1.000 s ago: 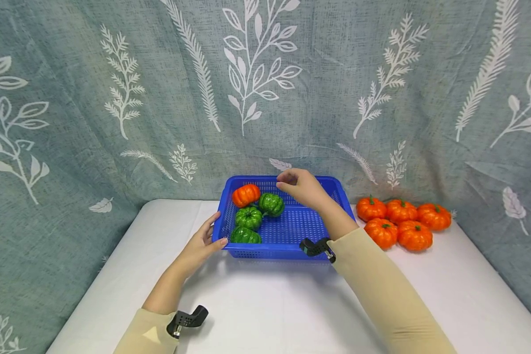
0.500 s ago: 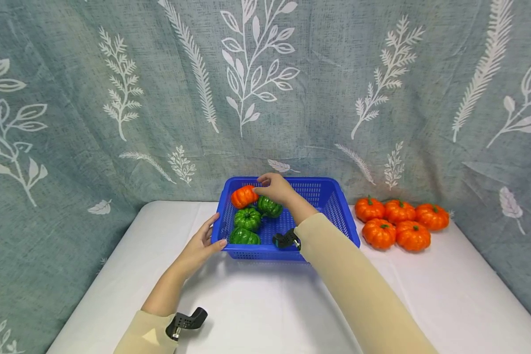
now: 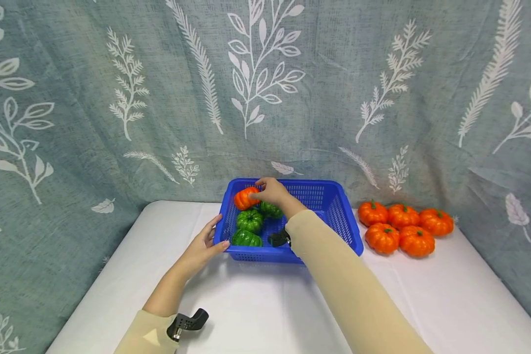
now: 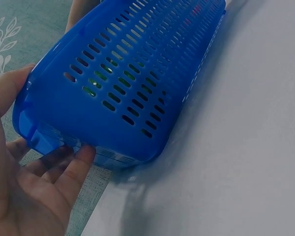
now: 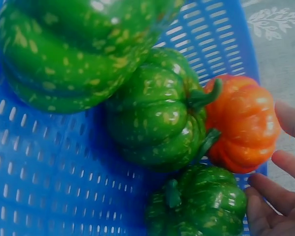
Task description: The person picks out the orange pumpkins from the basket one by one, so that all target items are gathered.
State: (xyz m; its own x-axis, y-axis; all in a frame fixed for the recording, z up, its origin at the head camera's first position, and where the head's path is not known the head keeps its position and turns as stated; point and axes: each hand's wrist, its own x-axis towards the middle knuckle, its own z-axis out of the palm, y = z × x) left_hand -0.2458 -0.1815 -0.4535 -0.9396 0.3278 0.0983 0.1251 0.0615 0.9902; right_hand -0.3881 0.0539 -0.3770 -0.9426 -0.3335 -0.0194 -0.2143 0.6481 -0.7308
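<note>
A blue plastic basket (image 3: 292, 250) stands at the back of the table. At its left end my left hand (image 3: 200, 248) grips the front corner, thumb on the front rim and fingers against the left side. My right hand (image 3: 273, 191) reaches over the basket to an orange pumpkin (image 3: 245, 198) in the back left corner. In the right wrist view, the fingers (image 5: 273, 191) are spread, their tips at the edge of the pumpkin. Three green pumpkins (image 3: 250, 221) lie along the left part of the basket, the rear one partly hidden by the right hand.
Several orange pumpkins (image 3: 402, 216) sit in two rows on the table, right of the basket. A patterned grey-green curtain (image 3: 292, 108) hangs behind the table and at both sides. The white tabletop (image 3: 248, 305) extends in front of the basket.
My right hand has moved left and down across the basket to the orange pumpkin. The left hand stays on the basket corner, and the pumpkins have not visibly moved.
</note>
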